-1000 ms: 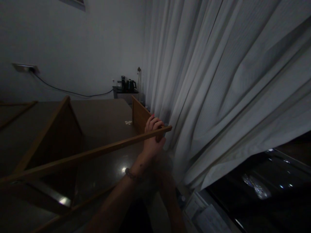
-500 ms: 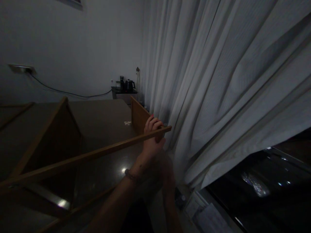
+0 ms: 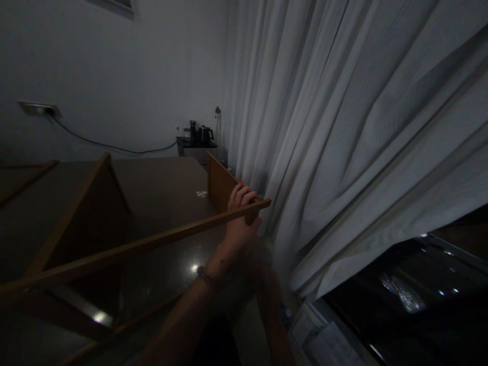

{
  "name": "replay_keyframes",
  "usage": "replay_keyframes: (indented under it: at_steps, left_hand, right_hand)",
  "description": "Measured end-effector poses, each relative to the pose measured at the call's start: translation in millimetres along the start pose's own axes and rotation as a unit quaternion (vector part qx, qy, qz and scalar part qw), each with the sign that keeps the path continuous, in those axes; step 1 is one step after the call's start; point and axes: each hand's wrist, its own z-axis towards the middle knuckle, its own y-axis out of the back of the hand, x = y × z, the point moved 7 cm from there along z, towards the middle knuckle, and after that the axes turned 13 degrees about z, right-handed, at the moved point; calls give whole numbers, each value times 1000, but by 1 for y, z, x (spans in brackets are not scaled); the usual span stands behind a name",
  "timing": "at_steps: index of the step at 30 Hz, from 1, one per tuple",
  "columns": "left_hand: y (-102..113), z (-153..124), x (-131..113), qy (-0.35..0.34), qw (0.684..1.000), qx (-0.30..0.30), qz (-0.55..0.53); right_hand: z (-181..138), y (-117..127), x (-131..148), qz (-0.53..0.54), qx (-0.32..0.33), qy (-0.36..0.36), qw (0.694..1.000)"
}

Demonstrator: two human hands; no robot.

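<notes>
My left hand (image 3: 241,212) is closed around the right end of a long wooden rail (image 3: 145,245), fingers curled over its top edge; a beaded bracelet sits on the wrist. The rail runs down-left from the hand across a dark brown desk top (image 3: 160,188). An upright wooden divider panel (image 3: 218,185) stands just behind the hand. My right hand (image 3: 263,272) is a dim blur under the left wrist, with its forearm coming up from the bottom edge; its fingers cannot be made out.
Pale curtains (image 3: 343,137) hang close on the right, touching the desk's end. A second sloped wooden divider (image 3: 87,208) stands at the left. A small far table carries a kettle (image 3: 205,134). A cable (image 3: 110,147) runs along the wall. Papers (image 3: 328,345) lie low right beside a dark glossy surface.
Nearly nothing: my left hand keeps its grip on the rail in the same place. The blurred right hand has shifted slightly under the left wrist.
</notes>
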Motion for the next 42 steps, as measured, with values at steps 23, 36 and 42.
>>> replay_keyframes:
  at_steps: [23,36,42]
  left_hand:
    - [0,-1,0,-12,1000,-1,11]
    - [-2,-2,2,2,1000,6,20]
    - [-1,-1,0,-5,1000,-6,2]
  right_hand:
    - [-11,-15,-1,-24,-6,-94,995]
    - [-6,-7,22,-85,77,78,990]
    - [-8,-14,17,-77,65,50,994]
